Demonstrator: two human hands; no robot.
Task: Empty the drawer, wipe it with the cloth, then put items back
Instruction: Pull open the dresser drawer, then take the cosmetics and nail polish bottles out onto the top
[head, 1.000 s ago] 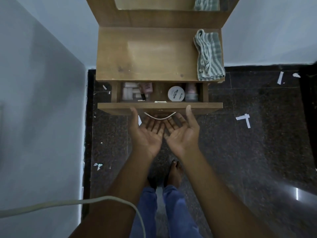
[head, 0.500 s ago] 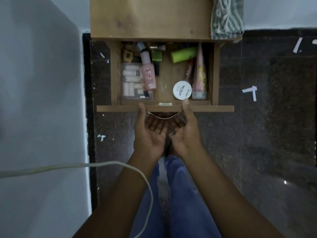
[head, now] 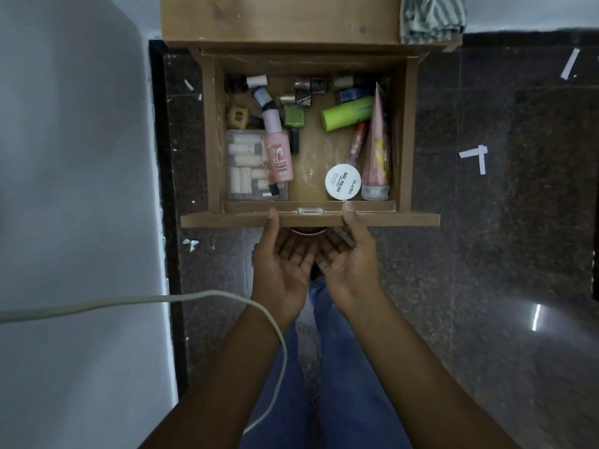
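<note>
The drawer [head: 405,131] of a wooden cabinet [head: 278,17] stands pulled out wide above a dark speckled floor [head: 502,222], seen from overhead. Both hands hold its front panel from below, palms turned up. The left hand [head: 280,270] has its thumb lying on the top edge of the panel, left of a small metal latch [head: 310,210]; its fingers curl up under the panel, around a curved metal handle [head: 306,232] that is mostly hidden. The right hand [head: 348,264] mirrors it, thumb on the top edge right of the latch, fingers curled beneath. The two hands sit side by side, nearly touching at the fingers.

The drawer is full. At front left lies a clear plastic box [head: 246,166] of small pale cylinders, with a pink bottle [head: 277,153] lying partly over its right side. At front right sits a round white jar [head: 343,182] marked "nail polish", just beside a pink tube [head: 377,150] that runs along the right wall. A lime green tube [head: 346,113] lies slanted behind them. Small bottles crowd the back, too small to name apart.

A striped cloth [head: 431,17] rests folded on the cabinet top at the right corner. A pale cable [head: 162,301] crosses the left forearm. Blue trousers [head: 324,384] show below the arms.
</note>
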